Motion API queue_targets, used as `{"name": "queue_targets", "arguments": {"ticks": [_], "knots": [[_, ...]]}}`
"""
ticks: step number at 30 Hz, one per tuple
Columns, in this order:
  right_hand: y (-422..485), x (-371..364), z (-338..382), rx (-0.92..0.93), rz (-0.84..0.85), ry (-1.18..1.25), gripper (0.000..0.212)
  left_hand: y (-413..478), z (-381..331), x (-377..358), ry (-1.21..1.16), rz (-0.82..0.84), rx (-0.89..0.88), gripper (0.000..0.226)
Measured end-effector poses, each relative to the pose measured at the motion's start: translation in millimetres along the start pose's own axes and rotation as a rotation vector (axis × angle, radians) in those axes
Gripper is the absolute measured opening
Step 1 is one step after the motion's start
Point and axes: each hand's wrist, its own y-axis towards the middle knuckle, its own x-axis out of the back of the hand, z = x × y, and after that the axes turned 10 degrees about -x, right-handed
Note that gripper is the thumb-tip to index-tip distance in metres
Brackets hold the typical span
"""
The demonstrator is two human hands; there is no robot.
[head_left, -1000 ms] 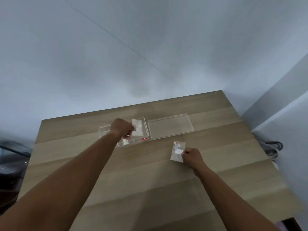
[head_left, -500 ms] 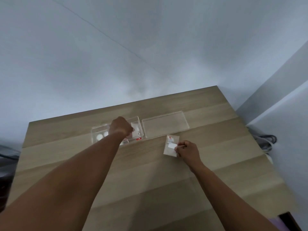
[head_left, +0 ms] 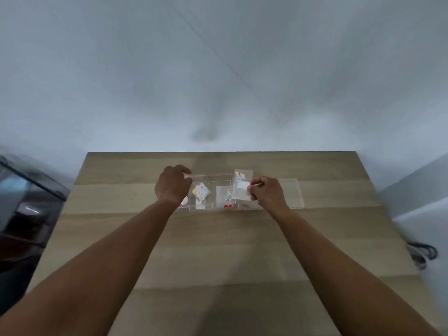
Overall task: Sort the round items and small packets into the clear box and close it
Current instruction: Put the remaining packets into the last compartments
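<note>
Head view: clear box (head_left: pixel 208 194) sat open at the centre of the frame, on the far half of the wooden bench (head_left: pixel 218 251). Its walls were transparent and hard to trace; a small red label (head_left: pixel 227 206) showed on the near wall. Inside, left of centre, lay a crumpled packet with orange and white print (head_left: pixel 200 191). Right of it, a flat clear packet (head_left: pixel 223 195) lay in the box. A pale round item (head_left: pixel 184 201) showed just below the left hand, mostly hidden by it; whether others lay beside it could not be told.

Left hand (head_left: pixel 172 186) was curled over the left end of the box, fingers closed toward the far rim; contact with the rim looked likely but blur left it uncertain, and nothing could be seen held.

Right hand (head_left: pixel 265 194) was at the right end of the box, thumb and fingers pinching a clear packet with a white patch and red marks (head_left: pixel 242 186). That packet stood roughly upright, over the box's right end.

Clear lid (head_left: pixel 292 192) lay flat on the bench immediately right of the box, partly behind the right hand.

Outward: pale wall (head_left: pixel 218 69) filled the upper frame. Dark glass-topped object (head_left: pixel 26 197) stood at left edge; dark cable (head_left: pixel 423 253) at right edge.
</note>
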Motion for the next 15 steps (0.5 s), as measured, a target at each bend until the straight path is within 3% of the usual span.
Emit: {"name": "queue_targets", "arguments": {"ticks": [5, 10, 15], "knots": [[11.0, -35.1, 27.4, 0.13, 0.041, -0.218, 0.01, -11.2, 39.4, 6.4, -0.012, -0.099, 0.132, 0.044], [16.1, -61.8, 31.2, 0.168, 0.006, -0.357, 0.03, -19.2, 59.6, 5.7, -0.167, -0.084, 0.177, 0.039], [17.4, -75.3, 26.8, 0.191, 0.011, -0.447, 0.031, -20.4, 68.5, 0.7, -0.183, -0.143, 0.205, 0.04]]}}
